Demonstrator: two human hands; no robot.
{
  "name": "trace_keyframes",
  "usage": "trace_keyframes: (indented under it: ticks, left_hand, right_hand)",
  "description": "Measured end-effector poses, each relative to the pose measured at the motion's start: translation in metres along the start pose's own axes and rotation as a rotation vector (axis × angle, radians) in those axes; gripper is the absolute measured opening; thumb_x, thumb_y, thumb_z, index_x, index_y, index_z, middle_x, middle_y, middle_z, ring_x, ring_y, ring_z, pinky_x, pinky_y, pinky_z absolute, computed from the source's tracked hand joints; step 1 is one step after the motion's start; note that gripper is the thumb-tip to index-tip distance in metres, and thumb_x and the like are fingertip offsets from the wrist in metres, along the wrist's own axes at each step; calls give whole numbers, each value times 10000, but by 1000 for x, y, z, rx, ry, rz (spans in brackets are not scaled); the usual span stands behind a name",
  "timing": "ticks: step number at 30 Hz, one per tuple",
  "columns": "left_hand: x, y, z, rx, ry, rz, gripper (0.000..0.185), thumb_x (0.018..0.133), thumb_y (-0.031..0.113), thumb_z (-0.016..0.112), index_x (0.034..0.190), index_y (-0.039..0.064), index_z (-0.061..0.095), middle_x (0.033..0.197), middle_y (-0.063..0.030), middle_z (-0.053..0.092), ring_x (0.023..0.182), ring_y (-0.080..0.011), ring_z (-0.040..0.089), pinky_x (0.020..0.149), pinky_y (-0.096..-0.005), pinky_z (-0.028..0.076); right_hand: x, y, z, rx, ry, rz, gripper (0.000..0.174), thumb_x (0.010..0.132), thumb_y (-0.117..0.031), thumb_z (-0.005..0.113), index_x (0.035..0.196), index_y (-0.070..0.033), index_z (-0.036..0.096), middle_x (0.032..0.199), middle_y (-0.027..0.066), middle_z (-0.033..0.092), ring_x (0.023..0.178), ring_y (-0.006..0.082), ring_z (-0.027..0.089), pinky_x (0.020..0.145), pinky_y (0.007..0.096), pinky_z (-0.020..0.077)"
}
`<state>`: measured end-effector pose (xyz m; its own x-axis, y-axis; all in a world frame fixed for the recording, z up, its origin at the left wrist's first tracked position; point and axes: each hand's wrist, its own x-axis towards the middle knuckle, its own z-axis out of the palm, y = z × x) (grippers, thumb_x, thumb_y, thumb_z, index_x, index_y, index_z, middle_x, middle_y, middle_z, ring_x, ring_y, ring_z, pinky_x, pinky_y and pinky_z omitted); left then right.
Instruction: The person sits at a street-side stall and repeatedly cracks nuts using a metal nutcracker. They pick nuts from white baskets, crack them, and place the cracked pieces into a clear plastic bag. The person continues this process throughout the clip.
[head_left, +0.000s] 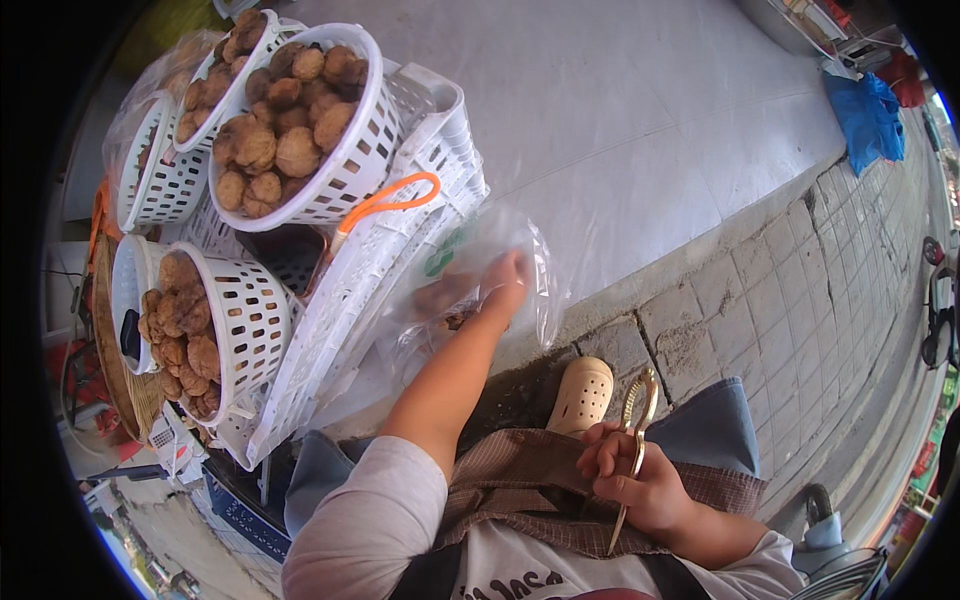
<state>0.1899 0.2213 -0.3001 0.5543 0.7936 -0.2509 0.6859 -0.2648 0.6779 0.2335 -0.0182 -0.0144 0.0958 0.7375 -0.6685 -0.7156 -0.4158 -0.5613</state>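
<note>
My left hand (506, 281) is at a clear plastic bag (544, 300) that holds some brown pieces, low beside the white crates; the film partly covers the fingers, so its grip is unclear. In my right hand (637, 476), over my lap, is a gold-coloured metal nutcracker (640, 420) with ridged inner edges. Walnuts (296, 150) fill a white perforated plastic basket (375, 165) at the upper left. Another white basket (251, 330) of walnuts (187, 337) stands tilted nearer to me.
Stacked white plastic crates (360, 300) support the baskets, with an orange cord loop (397, 196) at their edge. A grey step (637, 135) lies ahead, bordered by paving (750, 322). A blue plastic bag (866, 120) is at the upper right. My beige clog (583, 394) rests below the step.
</note>
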Motion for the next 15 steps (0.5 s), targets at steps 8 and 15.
trace_keyframes:
  ticks: [8,15]
  left_hand:
    - [27,-19,51,-84,11,-439,622,795,554,458,1249,129,459,1183,-227,515,1108,-368,492,895,-449,394]
    - [-23,-45,14,-306,170,-42,252,799,145,629,1002,64,504,862,-110,589,711,-242,580,605,-333,463]
  right_hand:
    - [13,-7,9,18,27,38,183,658,93,584,739,-51,505,1118,100,423,936,183,519,825,304,409]
    - [7,-6,25,-209,-182,43,198,697,78,539,796,-77,466,1124,80,375,953,156,468,794,275,399]
